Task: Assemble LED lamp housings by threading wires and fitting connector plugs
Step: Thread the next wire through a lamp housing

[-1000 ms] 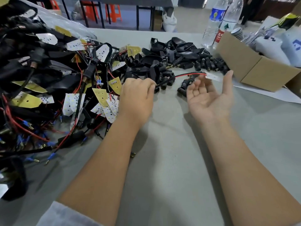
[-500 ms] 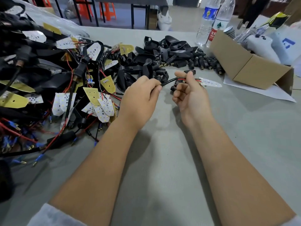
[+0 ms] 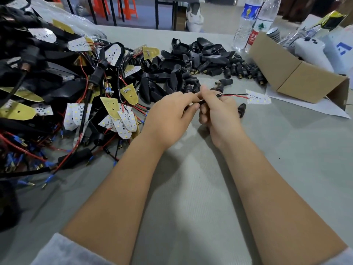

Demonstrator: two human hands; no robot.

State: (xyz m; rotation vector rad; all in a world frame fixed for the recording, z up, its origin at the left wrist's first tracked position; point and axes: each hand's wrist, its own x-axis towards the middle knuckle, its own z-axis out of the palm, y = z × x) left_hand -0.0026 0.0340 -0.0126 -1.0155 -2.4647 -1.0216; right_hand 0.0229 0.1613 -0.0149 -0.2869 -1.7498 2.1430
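Red-and-black wire pair (image 3: 232, 95) running rightward from the right hand (image 3: 219, 111), long axis near level across the table (image 3: 191, 188), ending at a white LED board (image 3: 257, 98) lying flat just beyond. Right fingers curled round the black-sleeved stretch; left hand (image 3: 170, 115) pinching the same lead just left of it, fingertips touching. Loose black connector plug (image 3: 241, 109) resting right of the right hand, nearer that hand. Probably next onto the lead.

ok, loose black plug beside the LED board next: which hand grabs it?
Right, probably. The right hand is nearest the loose plug; the left hand, farther away, pinches the cable.
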